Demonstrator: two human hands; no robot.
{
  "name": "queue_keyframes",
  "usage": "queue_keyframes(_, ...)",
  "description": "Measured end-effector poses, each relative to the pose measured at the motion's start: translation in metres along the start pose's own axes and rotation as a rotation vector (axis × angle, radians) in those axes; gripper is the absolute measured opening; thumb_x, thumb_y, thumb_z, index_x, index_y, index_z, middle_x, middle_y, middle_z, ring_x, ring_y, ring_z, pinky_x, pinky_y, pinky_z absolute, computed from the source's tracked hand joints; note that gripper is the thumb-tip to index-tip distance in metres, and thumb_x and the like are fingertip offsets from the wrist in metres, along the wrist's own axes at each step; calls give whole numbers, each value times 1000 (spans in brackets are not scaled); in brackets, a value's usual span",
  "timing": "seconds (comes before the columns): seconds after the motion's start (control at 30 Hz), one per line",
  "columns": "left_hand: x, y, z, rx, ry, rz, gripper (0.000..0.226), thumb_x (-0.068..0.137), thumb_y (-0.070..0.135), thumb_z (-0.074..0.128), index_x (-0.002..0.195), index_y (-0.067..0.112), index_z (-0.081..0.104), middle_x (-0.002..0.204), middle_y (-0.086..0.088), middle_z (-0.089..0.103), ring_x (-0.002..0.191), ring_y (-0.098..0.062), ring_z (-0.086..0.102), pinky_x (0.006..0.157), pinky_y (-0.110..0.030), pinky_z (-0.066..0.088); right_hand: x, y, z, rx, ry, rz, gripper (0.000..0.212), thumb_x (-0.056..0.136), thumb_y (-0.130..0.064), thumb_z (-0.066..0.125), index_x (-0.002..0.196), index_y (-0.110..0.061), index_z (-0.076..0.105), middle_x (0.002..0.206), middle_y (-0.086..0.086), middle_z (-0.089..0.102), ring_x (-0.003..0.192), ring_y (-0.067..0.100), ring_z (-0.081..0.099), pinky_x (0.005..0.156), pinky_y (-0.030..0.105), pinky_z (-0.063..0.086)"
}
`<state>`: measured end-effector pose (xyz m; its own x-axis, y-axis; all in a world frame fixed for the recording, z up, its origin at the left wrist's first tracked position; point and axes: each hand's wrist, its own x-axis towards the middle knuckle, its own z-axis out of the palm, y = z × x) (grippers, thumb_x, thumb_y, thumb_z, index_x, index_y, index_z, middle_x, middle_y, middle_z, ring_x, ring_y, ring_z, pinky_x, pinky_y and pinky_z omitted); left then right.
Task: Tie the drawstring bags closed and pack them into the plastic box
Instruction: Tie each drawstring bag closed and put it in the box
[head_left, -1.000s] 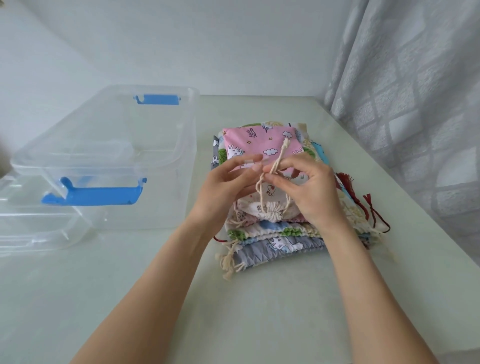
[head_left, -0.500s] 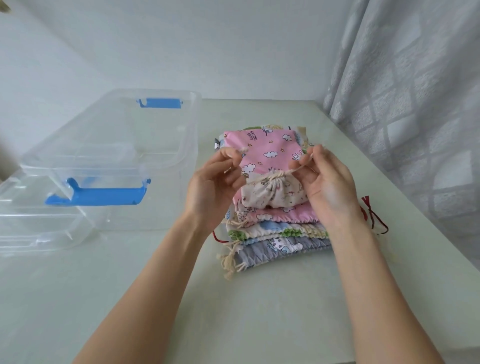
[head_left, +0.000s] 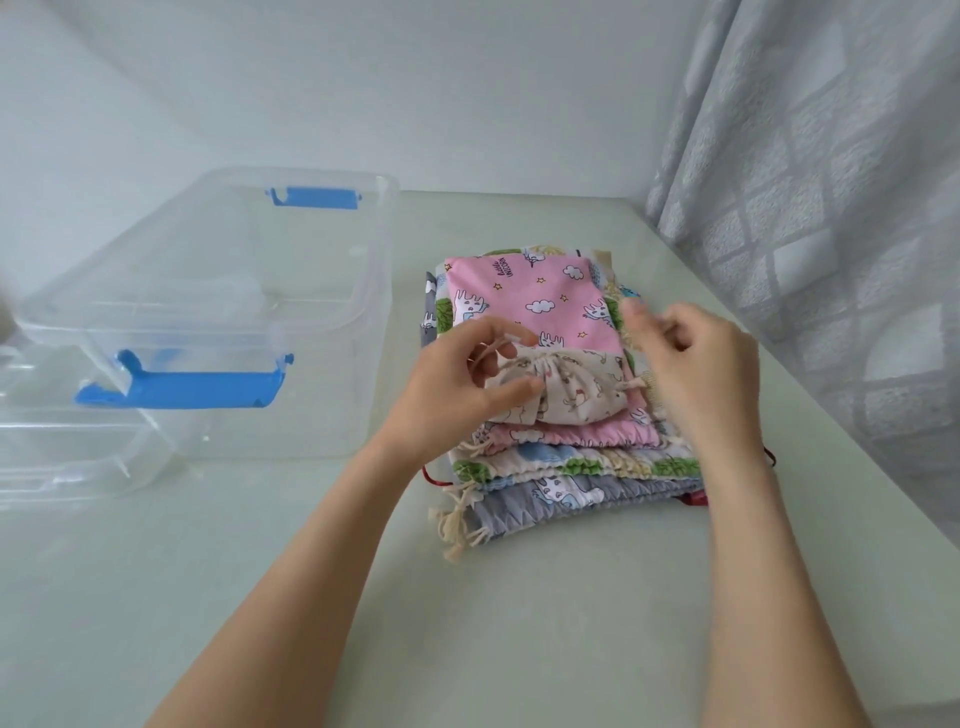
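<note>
Nearest, two bare forearms reach in over the pale table (head_left: 311, 597). A stack of flat drawstring bags (head_left: 576, 473) lies on the table right of centre: grey bag (head_left: 587, 501) at the bottom with frayed cream cords (head_left: 457, 525) trailing off its near-left corner, a green-and-blue print above it, then a pink bag (head_left: 540, 296) on top. A bit of red cord (head_left: 434, 475) pokes out at the stack's left edge. On the pink bag sits a small cream bag (head_left: 571, 392), mouth gathered tight. Left hand (head_left: 462, 384) grips the cream bag's left side, thumb on the front, fingers curled over the gathered top, pinching cord there. Right hand (head_left: 696, 364) is just right of the bag, fingers loosely curled and blurred; can't tell if it has hold of anything. Left of the stack, just beside it, stands the clear box (head_left: 363, 312), open, nothing inside, blue latch (head_left: 182, 387) on the near end and another latch (head_left: 314, 197) on the far end. Its clear lid (head_left: 67, 457) lies at the far left. Grey curtain (head_left: 831, 208) hangs along the right; white wall (head_left: 415, 78) behind.
</note>
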<state>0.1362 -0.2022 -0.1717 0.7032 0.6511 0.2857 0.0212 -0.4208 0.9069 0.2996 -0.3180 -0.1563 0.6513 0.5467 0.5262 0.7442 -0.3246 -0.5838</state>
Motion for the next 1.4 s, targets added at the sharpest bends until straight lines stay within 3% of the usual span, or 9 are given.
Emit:
queue_keyframes(0.07,0,2,0,-21,3,3,29,77,11,75,102,22,65,76,13,50,64,-4,43,65,-15,40,1,-4,-5,223,-30,-149,21,92,-36,56,76,-24,62,73,-13,62,70,-2,56,67,10,39)
queue_keyframes(0.2,0,4,0,-116,32,10,34,81,-3,64,105,21,64,82,9,53,72,-3,52,72,-16,46,-1,-1,9,11,-392,-314,20,92,-23,56,108,-21,68,113,-13,59,112,3,47,101,18,30)
queue_keyframes(0.33,1,2,-4,-52,115,32,30,84,3,62,106,23,64,101,3,62,88,-5,60,82,-18,50,-5,0,7,87,-421,-230,15,90,-27,59,91,-19,71,85,-10,69,79,13,64,78,30,50)
queue_keyframes(0.57,2,-12,-3,406,10,-8,15,88,45,56,82,33,64,144,5,38,132,-13,35,104,-29,30,-5,-5,7,217,-243,-242,22,93,-30,54,82,-11,60,67,-7,60,61,6,53,54,15,41)
queue_keyframes(0.8,1,-7,3,-91,-163,-57,16,89,27,61,101,20,54,94,7,68,83,0,61,82,-26,46,-3,-2,4,303,-201,-268,24,86,-36,61,81,-13,65,73,-10,66,70,3,61,67,20,48)
queue_keyframes(1.0,2,-9,2,126,-31,40,7,80,28,71,81,23,68,72,8,66,68,-5,62,70,-18,50,-1,3,-10,263,-291,-128,42,76,-51,63,62,-12,58,51,-9,52,51,6,44,60,27,41)
queue_keyframes(1.17,1,-6,5,201,31,56,9,80,28,72,75,22,67,65,12,65,60,-3,61,57,-9,42,-1,-3,-18,846,-676,75,22,84,-34,65,71,-16,62,61,-7,46,52,5,33,48,12,31)
queue_keyframes(1.27,1,-5,2,195,42,38,11,79,31,72,72,24,67,59,15,62,52,2,57,52,-8,39,-1,-7,-16,1082,-712,120,19,75,-34,64,71,-16,65,89,1,67,48,6,33,46,14,34)
queue_keyframes(1.4,0,-5,4,219,43,28,17,73,39,74,65,28,65,53,14,59,47,1,50,49,-8,36,-1,-14,-12,1218,-644,185,14,83,-21,56,80,-10,64,91,9,70,41,2,29,39,12,30)
